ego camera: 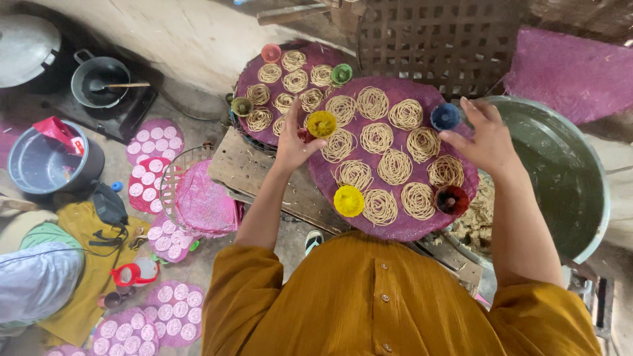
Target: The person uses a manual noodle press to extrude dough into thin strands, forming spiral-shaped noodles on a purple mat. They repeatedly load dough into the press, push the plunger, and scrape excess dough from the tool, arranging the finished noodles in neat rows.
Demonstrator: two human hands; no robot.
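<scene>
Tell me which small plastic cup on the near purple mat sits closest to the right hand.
The blue plastic cup at the mat's far right edge, just beside the right hand; the yellow and red cups sit farther away.

Both hands, left [295, 146] and right [486, 138], reach forward, fingers loosely spread.

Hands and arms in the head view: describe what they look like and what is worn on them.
Both hands, left and right, are bare: no gloves, and no rings or bracelets that I can make out. The forearms are uncovered. Mustard-yellow ribbed sleeves are pushed up to the elbows, part of a buttoned shirt.
</scene>
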